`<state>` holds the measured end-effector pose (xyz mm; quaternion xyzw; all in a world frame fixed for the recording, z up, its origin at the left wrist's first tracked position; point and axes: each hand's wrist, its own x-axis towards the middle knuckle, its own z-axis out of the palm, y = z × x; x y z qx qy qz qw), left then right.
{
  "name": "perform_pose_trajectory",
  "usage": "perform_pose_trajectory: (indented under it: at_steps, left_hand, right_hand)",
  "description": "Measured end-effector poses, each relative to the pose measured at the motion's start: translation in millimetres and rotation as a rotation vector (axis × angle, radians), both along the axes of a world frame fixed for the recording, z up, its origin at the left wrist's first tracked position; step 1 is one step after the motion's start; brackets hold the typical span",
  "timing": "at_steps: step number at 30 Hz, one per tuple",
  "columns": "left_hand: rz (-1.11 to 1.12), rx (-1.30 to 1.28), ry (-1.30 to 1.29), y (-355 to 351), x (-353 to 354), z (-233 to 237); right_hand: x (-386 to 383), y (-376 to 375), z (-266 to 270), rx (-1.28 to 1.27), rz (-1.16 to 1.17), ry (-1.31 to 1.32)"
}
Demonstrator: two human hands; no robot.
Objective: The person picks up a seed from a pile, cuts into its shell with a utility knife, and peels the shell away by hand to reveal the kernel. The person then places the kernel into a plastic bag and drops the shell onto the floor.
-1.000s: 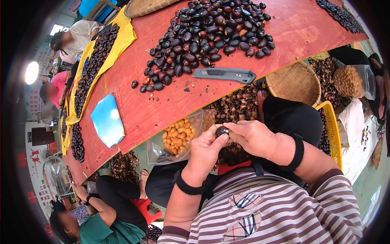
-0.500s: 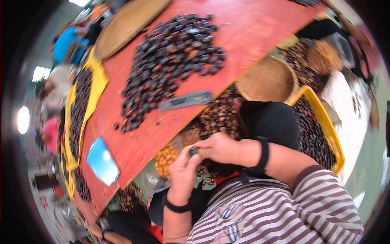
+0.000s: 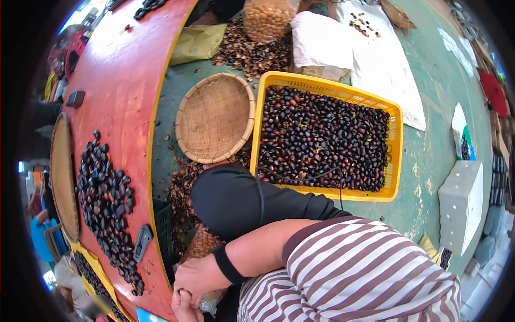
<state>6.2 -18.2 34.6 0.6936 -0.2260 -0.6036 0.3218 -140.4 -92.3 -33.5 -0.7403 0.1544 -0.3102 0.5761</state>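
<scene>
At the lower left of the head view, my right hand (image 3: 199,276) is closed, with its fingertips against my left hand (image 3: 185,307). The left hand is also closed, cut off partly by the bottom edge. What sits between the fingers is too small and hidden to make out. Both hands are beside the edge of a red table (image 3: 115,126). On it lie a pile of dark glossy nuts (image 3: 104,201) and a grey tool like a utility knife (image 3: 142,242). A bag of brown, shelled-looking nuts (image 3: 201,244) stands just behind my right hand.
A yellow crate (image 3: 397,155) full of dark nuts stands on the green floor beyond my knee (image 3: 228,201). Next to it is a round woven basket (image 3: 216,115). Shell pieces (image 3: 255,51) litter the floor. Further out are white sacking (image 3: 389,70) and a white foam box (image 3: 461,206).
My view has swung right, bringing the whole yellow crate into sight and shifting the hands to the lower left. The dark nut seen between my fingers earlier no longer shows.
</scene>
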Motion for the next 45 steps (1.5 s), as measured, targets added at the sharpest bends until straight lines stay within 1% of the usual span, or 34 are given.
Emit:
perform_pose_trajectory:
  at_steps: [1, 2, 5, 6, 8, 9, 11, 14, 17, 20, 23, 25, 27, 29, 30, 33, 35, 36, 37, 38, 39, 40, 41, 43, 44, 45]
  left_hand:
    - [-0.032, 0.062, 0.019, -1.8, -0.8, 6.7]
    - [-0.263, 0.031, -0.164, -1.2, 1.1, 7.9]
    - [-0.583, -0.08, -0.412, -5.9, -15.5, 18.7]
    - [-0.969, -0.322, -0.682, -8.3, -12.6, 17.9]
    - [-0.454, 0.046, -0.22, -9.0, -11.3, 19.7]
    - [-0.187, 0.221, 0.007, -9.5, -11.1, 21.5]
    - [-0.249, 0.257, -0.027, -10.9, -11.2, 22.8]
    - [-0.329, 0.288, -0.017, -11.8, -10.5, 22.2]
    - [-0.401, 0.323, -0.041, -14.0, -11.9, 22.9]
    - [-0.432, 0.386, -0.122, -16.8, -19.6, 23.8]
    - [-0.45, 0.428, -0.167, -17.0, -26.0, 22.4]
    - [-0.466, 0.444, -0.17, -15.5, -23.8, 21.8]
    - [-0.482, 0.45, -0.154, -12.6, -20.8, 16.3]
    - [-0.55, 0.446, -0.155, -9.2, -21.7, 10.7]
    - [-0.58, 0.446, -0.157, -5.5, -22.2, 7.5]
    - [-1.164, -0.002, -0.32, 10.4, -22.2, -32.8]
    - [-0.437, 0.143, 0.052, 23.9, -20.3, -48.4]
    - [-0.295, 0.063, 0.103, 22.6, -21.1, -48.8]
    - [-0.138, -0.019, 0.145, 19.0, -21.7, -46.4]
    - [-0.007, -0.098, 0.243, 16.4, -22.4, -41.4]
    - [0.117, -0.181, 0.336, 16.4, -21.9, -37.1]
    - [0.184, -0.186, 0.376, 16.4, -19.6, -30.7]
    - [0.231, -0.197, 0.426, 15.6, -15.7, -25.3]
    - [0.272, -0.325, 0.541, 17.9, -7.0, -28.9]
    - [0.324, -0.341, 0.502, 17.8, -8.6, -27.2]
    - [0.323, -0.357, 0.506, 21.9, -5.1, -28.8]
  right_hand:
    - [1.0, 0.8, -0.6, 0.048, 0.013, -0.029]
    - [4.2, 1.4, -0.8, 0.123, 0.03, 0.007]
    - [-1.5, -1.0, -2.9, 0.241, 0.154, -0.056]
    - [-7.8, -3.2, 1.0, 0.236, 0.164, -0.01]
    - [-20.5, -6.5, 8.5, 0.224, 0.188, 0.085]
    - [-18.5, -5.4, 6.5, 0.154, 0.177, 0.103]
    - [-13.6, -2.6, 2.1, 0.013, 0.155, 0.143]
    - [-7.0, -2.4, 1.8, -0.111, 0.174, 0.23]
    - [11.6, 1.5, -18.4, -0.394, 0.195, 0.182]
    - [17.8, 3.9, -22.4, -0.27, 0.209, 0.204]
    - [15.4, 6.8, -21.6, -0.259, 0.246, 0.321]
    - [25.3, 6.5, -23.5, -0.375, 0.308, 0.371]
    - [32.4, 10.9, -24.9, -0.322, 0.33, 0.43]
    - [31.7, 15.2, -21.0, -0.097, 0.295, 0.505]
    - [33.0, 10.6, -8.2, -0.281, 0.387, 0.525]
    - [47.0, -8.3, -27.6, 0.124, 0.187, -0.015]
    - [24.1, -25.1, -14.0, 0.065, -0.004, -0.026]
    - [4.8, -37.7, 13.2, -0.082, 0.101, 0.33]
    - [0.6, -35.3, 16.2, -0.161, 0.107, 0.491]
    - [-5.8, -34.8, 18.5, -0.239, 0.135, 0.445]
    - [-3.9, -35.2, 29.3, -0.14, 0.155, 0.579]
    - [-4.0, -27.4, 7.1, -0.188, 0.008, 0.286]
    - [-5.7, -29.4, 14.7, -0.187, -0.012, 0.273]
    - [-5.8, -34.8, 20.5, -0.125, 0.079, 0.346]
    - [-5.6, -34.1, 20.0, 0.034, 0.108, 0.307]
    - [-2.8, -29.3, 24.9, 0.195, 0.127, 0.275]
